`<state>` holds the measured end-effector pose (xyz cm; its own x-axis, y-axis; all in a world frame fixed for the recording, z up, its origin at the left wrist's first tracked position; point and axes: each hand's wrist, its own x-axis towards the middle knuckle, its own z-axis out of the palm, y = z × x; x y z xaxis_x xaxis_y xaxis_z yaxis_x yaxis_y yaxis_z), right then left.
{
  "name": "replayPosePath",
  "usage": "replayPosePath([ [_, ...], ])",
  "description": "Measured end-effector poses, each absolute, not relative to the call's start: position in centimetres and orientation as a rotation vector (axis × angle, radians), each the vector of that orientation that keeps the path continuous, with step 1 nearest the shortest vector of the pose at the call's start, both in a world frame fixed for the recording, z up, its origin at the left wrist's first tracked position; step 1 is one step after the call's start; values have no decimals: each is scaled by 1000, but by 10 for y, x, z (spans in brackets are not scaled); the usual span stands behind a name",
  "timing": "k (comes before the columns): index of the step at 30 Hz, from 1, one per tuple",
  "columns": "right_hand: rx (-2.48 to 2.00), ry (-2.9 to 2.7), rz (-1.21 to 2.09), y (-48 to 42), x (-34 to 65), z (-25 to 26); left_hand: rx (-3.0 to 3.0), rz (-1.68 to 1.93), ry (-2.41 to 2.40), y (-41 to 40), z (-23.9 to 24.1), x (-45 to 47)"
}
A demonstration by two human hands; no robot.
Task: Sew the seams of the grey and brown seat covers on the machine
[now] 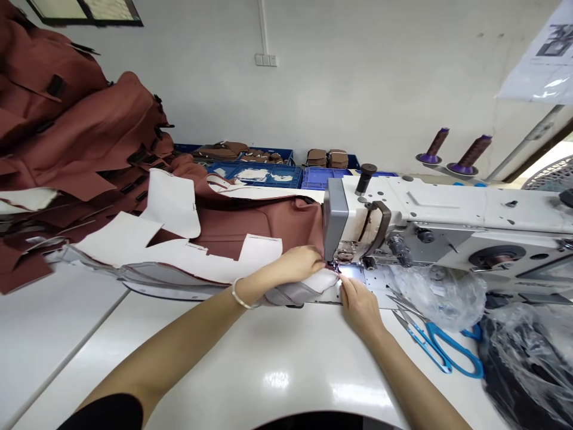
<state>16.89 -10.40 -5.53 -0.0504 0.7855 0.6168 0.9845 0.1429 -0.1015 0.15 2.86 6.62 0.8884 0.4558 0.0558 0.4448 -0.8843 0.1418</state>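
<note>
A reddish-brown leather-like cover (pixel 237 227) with white and grey backing lies across the table, its right end under the head of a white sewing machine (pixel 344 221). My left hand (pixel 301 264), a white band on its wrist, is closed on the cover just left of the needle area, its fingertips curled against the material. On the near side of the lit needle plate (pixel 356 273), my right hand (pixel 359 303) pinches the edge of the cover between thumb and fingers. The needle itself is mostly hidden behind the machine head.
Blue-handled scissors (pixel 452 352) and slim snips (pixel 423 340) lie to the right, beside crumpled clear plastic (pixel 447 295). A large pile of reddish-brown covers (pixel 85 119) rises at the left. Blue crates (pixel 264 174) line the wall; two thread cones (pixel 470 156) stand behind the machine.
</note>
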Motion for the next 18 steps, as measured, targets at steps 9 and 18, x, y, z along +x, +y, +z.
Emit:
replayPosePath([
  [9,-1440,-2060,-458,-122,138,-35,2833,-572,843,53,106,-42],
  [18,-1588,-2117,-495,-92,104,-44,2576,-326,819,-22,121,-19],
])
